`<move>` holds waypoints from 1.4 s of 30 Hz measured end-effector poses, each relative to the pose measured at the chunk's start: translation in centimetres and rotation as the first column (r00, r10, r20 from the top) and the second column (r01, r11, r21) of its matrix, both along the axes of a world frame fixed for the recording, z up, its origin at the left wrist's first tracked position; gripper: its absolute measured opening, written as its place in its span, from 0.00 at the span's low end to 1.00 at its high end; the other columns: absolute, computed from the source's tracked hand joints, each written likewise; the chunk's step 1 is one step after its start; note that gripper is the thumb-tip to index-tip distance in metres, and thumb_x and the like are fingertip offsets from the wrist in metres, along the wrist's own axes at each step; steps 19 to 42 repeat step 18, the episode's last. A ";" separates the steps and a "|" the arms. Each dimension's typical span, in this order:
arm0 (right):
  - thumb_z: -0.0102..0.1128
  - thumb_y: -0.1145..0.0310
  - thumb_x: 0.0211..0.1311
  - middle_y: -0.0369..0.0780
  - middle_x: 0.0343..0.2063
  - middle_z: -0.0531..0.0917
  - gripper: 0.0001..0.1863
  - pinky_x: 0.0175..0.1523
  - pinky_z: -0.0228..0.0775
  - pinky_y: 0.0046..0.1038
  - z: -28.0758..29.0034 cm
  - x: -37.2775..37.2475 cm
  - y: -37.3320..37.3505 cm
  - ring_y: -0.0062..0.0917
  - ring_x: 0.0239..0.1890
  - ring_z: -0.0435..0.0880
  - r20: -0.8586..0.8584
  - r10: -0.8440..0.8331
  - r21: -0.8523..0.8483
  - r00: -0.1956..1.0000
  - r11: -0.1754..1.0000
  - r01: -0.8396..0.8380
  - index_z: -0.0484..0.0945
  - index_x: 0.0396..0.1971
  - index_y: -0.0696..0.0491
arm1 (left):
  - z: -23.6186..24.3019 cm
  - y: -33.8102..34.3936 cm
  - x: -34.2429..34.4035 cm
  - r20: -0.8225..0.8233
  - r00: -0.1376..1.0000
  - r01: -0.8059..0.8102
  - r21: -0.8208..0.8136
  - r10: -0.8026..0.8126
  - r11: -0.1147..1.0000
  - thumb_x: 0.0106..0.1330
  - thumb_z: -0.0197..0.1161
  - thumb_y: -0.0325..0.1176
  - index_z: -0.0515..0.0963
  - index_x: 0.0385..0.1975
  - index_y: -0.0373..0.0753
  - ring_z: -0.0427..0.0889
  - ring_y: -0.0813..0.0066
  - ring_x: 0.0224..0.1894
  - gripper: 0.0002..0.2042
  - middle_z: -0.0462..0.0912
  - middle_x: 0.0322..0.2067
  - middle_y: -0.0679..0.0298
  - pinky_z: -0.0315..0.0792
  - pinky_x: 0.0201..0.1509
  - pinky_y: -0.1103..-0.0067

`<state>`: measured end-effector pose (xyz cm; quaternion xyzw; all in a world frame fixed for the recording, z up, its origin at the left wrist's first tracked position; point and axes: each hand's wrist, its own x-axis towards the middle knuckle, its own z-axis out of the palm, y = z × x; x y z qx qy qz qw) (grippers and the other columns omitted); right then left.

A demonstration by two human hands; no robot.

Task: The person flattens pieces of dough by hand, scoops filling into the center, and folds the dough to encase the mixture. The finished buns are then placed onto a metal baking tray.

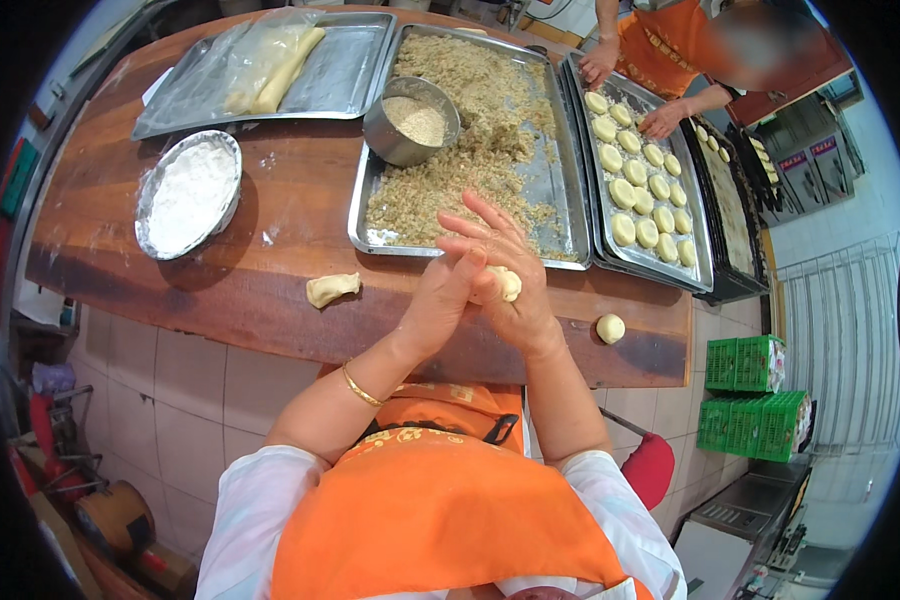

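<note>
A pale dough ball (510, 286) is cupped between my two hands, above the near edge of the table and just in front of the filling tray. My left hand (442, 300) presses on it from the left side, while my right hand (523, 300) wraps it from the right with its fingers pointing away from me. The palms hide most of the ball. A small folded piece of dough (332, 289) lies on the wood to the left of my hands. To their right, a smooth round dough ball (610, 328) sits near the table edge.
Ahead is a metal tray (363, 205) of crumbly filling, with a steel pot (380, 140) of pale grains on it. Left stand a flour bowl (232, 190) and a tray (355, 60) with plastic-covered dough. At right, a co-worker's hands (660, 120) reach over a tray of round cakes (638, 170).
</note>
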<state>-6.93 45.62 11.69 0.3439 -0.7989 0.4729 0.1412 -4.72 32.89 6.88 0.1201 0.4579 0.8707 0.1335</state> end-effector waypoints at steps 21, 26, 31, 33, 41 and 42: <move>0.33 0.37 0.75 0.44 0.47 0.87 0.37 0.75 0.44 0.49 0.1 0.1 1.1 0.42 0.67 0.71 0.207 0.086 -0.087 0.975 0.994 -0.069 0.88 0.43 0.50 | -0.3 -1.7 -0.4 -0.043 0.930 0.366 0.047 -0.365 0.929 0.71 0.48 0.66 0.64 0.67 0.42 0.79 0.78 0.47 0.36 0.77 0.49 0.64 0.76 0.43 0.83; 0.33 0.37 0.75 0.44 0.47 0.87 0.37 0.75 0.44 0.49 0.1 0.1 1.1 0.42 0.67 0.71 0.207 0.086 -0.087 0.975 0.994 -0.069 0.88 0.43 0.50 | -0.3 -1.7 -0.4 -0.043 0.930 0.366 0.047 -0.365 0.929 0.71 0.48 0.66 0.64 0.67 0.42 0.79 0.78 0.47 0.36 0.77 0.49 0.64 0.76 0.43 0.83; 0.33 0.37 0.75 0.44 0.47 0.87 0.37 0.75 0.44 0.49 0.1 0.1 1.1 0.42 0.67 0.71 0.207 0.086 -0.087 0.975 0.994 -0.069 0.88 0.43 0.50 | -0.3 -1.7 -0.4 -0.043 0.930 0.366 0.047 -0.365 0.929 0.71 0.48 0.66 0.64 0.67 0.42 0.79 0.78 0.47 0.36 0.77 0.49 0.64 0.76 0.43 0.83; 0.33 0.37 0.75 0.44 0.47 0.87 0.37 0.75 0.44 0.49 0.1 0.1 1.1 0.42 0.67 0.71 0.207 0.086 -0.087 0.975 0.994 -0.069 0.88 0.43 0.50 | -0.3 -1.7 -0.4 -0.043 0.930 0.366 0.047 -0.365 0.929 0.71 0.48 0.66 0.64 0.67 0.42 0.79 0.78 0.47 0.36 0.77 0.49 0.64 0.76 0.43 0.83; 0.33 0.37 0.75 0.44 0.47 0.87 0.37 0.75 0.44 0.49 0.1 0.1 1.1 0.42 0.67 0.71 0.207 0.086 -0.087 0.975 0.994 -0.069 0.88 0.43 0.50 | -0.3 -1.7 -0.4 -0.043 0.930 0.366 0.047 -0.365 0.929 0.71 0.48 0.66 0.64 0.67 0.42 0.79 0.78 0.47 0.36 0.77 0.49 0.64 0.76 0.43 0.83; 0.33 0.37 0.75 0.44 0.47 0.87 0.37 0.75 0.44 0.49 0.1 0.1 1.1 0.42 0.67 0.71 0.207 0.086 -0.087 0.975 0.994 -0.069 0.88 0.43 0.50 | -0.3 -1.7 -0.4 -0.043 0.930 0.366 0.047 -0.365 0.929 0.71 0.48 0.66 0.64 0.67 0.42 0.79 0.78 0.47 0.36 0.77 0.49 0.64 0.76 0.43 0.83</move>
